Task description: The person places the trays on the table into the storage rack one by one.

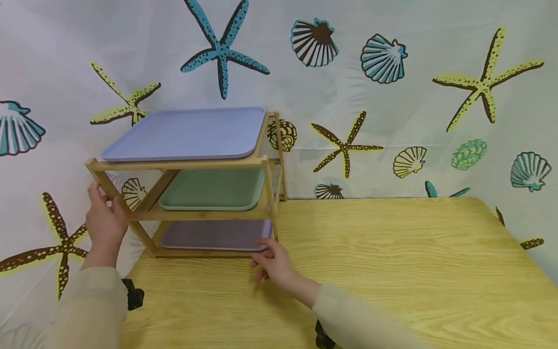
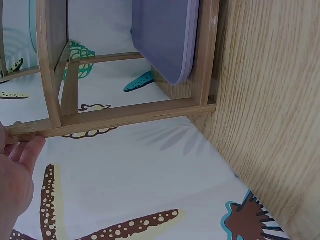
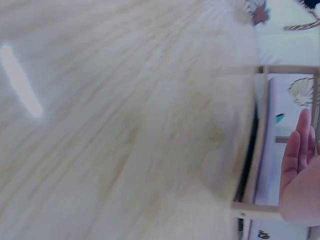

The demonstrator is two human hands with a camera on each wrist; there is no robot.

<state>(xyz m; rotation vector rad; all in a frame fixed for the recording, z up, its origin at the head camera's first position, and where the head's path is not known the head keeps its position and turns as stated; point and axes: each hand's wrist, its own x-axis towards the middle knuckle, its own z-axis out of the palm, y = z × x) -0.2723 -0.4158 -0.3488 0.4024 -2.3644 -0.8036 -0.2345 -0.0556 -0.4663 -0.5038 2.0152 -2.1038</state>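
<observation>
A three-tier bamboo rack (image 1: 266,189) stands at the table's back left. It carries a pale blue tray (image 1: 187,133) on top, a green tray (image 1: 213,189) in the middle and a purple tray (image 1: 215,234) at the bottom. My left hand (image 1: 104,202) grips the rack's slanted left leg, thumb and fingers on either side of it. In the left wrist view that left hand (image 2: 22,147) lies along a bamboo bar (image 2: 120,116) below the purple tray (image 2: 165,35). My right hand (image 1: 263,253) touches the rack's front right bottom corner; the right hand's fingers (image 3: 301,145) are straight beside the frame (image 3: 257,165).
The light wooden table (image 1: 392,261) stretches to the right of the rack. A shell-and-starfish curtain (image 1: 392,97) hangs behind and to the left. The rack's left side overhangs the table's left edge. The right wrist view is blurred.
</observation>
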